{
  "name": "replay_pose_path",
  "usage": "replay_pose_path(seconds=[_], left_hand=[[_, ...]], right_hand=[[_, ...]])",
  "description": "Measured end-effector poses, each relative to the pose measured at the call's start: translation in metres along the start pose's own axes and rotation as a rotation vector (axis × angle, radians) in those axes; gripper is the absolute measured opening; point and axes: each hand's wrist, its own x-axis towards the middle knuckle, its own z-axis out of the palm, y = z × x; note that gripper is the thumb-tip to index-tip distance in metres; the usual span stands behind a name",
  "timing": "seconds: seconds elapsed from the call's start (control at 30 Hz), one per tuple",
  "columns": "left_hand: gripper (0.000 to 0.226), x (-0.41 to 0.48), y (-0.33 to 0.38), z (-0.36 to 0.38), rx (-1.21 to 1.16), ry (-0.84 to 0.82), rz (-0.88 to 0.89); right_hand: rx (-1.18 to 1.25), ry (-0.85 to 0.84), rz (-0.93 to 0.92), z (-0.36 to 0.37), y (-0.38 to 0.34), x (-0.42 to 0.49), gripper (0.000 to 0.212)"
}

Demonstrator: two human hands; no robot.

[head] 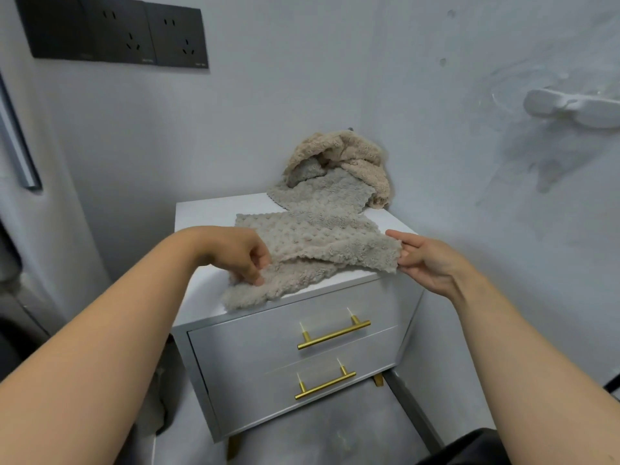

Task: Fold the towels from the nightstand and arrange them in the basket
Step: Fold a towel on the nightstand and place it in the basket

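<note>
A grey-beige bobbled towel [315,239] lies half folded across the front of the white nightstand [201,213]. My left hand [245,256] pinches its lower left edge against the top. My right hand [422,260] pinches the towel's right corner at the nightstand's right edge. Behind it a second grey towel [322,193] lies flat, and a crumpled tan towel [349,156] is heaped in the back right corner. No basket is in view.
The nightstand has two drawers with gold bar handles [333,333] and stands in a wall corner. Black wall sockets [117,31] sit at upper left. A white wall holder [570,109] juts out at right. Dark fabric [486,448] shows at the bottom right.
</note>
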Motion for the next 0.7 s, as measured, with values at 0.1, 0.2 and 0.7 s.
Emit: replay_pose_path(seconds=[0.1, 0.2, 0.7], left_hand=[[0.015, 0.001, -0.012, -0.003, -0.168, 0.149, -0.019], [0.013, 0.005, -0.013, -0.001, -0.282, 0.432, -0.066], [0.007, 0.011, -0.045, 0.014, -0.730, 0.274, -0.086]], right_hand=[[-0.029, 0.050, -0.092, -0.001, 0.007, 0.003, 0.048], [-0.045, 0.097, -0.168, -0.002, 0.012, 0.006, 0.033], [-0.426, 0.379, -0.383, -0.001, 0.005, 0.006, 0.024]])
